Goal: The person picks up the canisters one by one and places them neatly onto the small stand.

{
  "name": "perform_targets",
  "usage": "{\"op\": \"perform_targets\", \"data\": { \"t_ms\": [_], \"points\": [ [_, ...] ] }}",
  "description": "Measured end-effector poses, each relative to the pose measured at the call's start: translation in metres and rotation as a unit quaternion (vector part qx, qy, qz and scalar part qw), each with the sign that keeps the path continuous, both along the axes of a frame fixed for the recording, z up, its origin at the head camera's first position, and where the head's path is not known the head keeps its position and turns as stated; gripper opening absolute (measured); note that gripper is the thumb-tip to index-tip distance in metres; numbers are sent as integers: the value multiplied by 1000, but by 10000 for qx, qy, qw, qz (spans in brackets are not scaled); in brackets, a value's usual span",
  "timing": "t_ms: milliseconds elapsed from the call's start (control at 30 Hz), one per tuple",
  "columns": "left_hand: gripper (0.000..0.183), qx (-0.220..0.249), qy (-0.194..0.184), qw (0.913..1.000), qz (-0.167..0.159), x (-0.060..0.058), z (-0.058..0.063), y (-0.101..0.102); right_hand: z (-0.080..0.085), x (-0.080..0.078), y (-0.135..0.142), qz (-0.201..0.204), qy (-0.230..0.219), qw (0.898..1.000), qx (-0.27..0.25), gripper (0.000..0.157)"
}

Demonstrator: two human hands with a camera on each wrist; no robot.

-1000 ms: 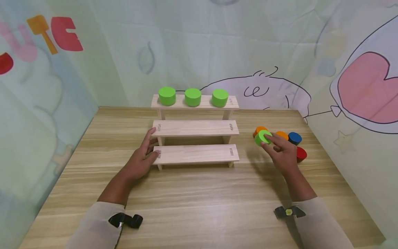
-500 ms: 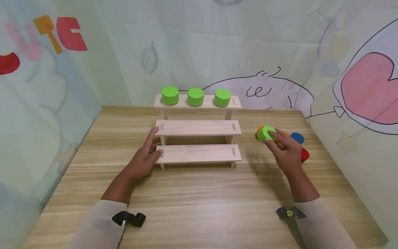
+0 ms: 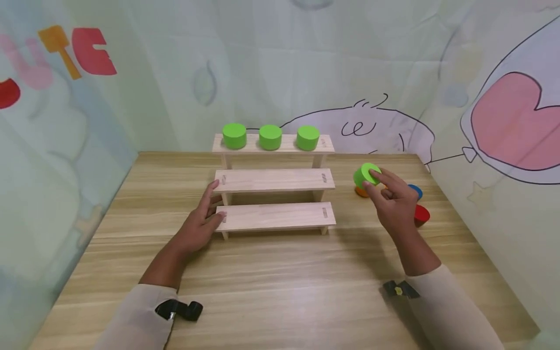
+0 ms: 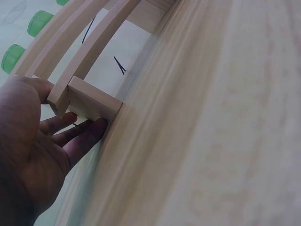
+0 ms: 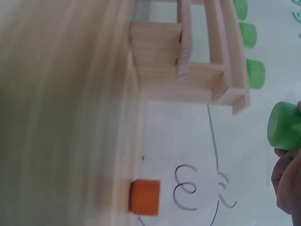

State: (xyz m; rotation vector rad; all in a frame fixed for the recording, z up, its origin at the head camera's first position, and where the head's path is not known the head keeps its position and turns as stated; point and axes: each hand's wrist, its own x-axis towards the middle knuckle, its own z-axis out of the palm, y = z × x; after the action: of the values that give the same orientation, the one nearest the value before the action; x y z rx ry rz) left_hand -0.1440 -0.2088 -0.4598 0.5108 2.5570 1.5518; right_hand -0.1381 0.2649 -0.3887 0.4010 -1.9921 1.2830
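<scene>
Bright green short cylindrical block (image 3: 361, 176), seemingly painted wood, is held tilted in the air to the right of the pale wooden three-tier stepped shelf (image 3: 275, 180), apart from it. The right hand (image 3: 395, 198) pinches the block between thumb and forefinger, with its other fingers bent in toward the palm. The left hand (image 3: 199, 227) holds the shelf's left end, its thumb over the end of the bottom tier (image 3: 275, 217) and its fingers underneath, pressed against the upright (image 4: 96, 100).

As I judge it, the step in hand is carrying this block beside the shelf. The next move would call for an unbroken pinch, a path clear of the shelf's right edge, and a left hand that keeps the frame from sliding.

No true container shows. The shelf is the main bearer: three matching green blocks, left (image 3: 234, 136), middle (image 3: 270, 137) and right (image 3: 308, 138), stand upright in a row on its top tier (image 3: 289, 143). Right of the shelf, on the wood-grain table (image 3: 271, 287), lie an orange cylindrical block (image 3: 361, 192), a blue one (image 3: 416, 190) and a red one (image 3: 422, 215), partly hidden by the right hand.
</scene>
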Motion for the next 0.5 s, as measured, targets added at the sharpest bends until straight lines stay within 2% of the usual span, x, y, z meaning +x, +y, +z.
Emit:
{"op": "perform_targets", "data": {
  "t_ms": [233,500],
  "points": [
    [80,71,79,9999,-68,-1,-2,3,14,-2,-21,208,-31,9998,-52,36],
    [79,20,45,10000,10,0,1,1,27,-12,-60,841,233,9961,-132,38]
  ]
}}
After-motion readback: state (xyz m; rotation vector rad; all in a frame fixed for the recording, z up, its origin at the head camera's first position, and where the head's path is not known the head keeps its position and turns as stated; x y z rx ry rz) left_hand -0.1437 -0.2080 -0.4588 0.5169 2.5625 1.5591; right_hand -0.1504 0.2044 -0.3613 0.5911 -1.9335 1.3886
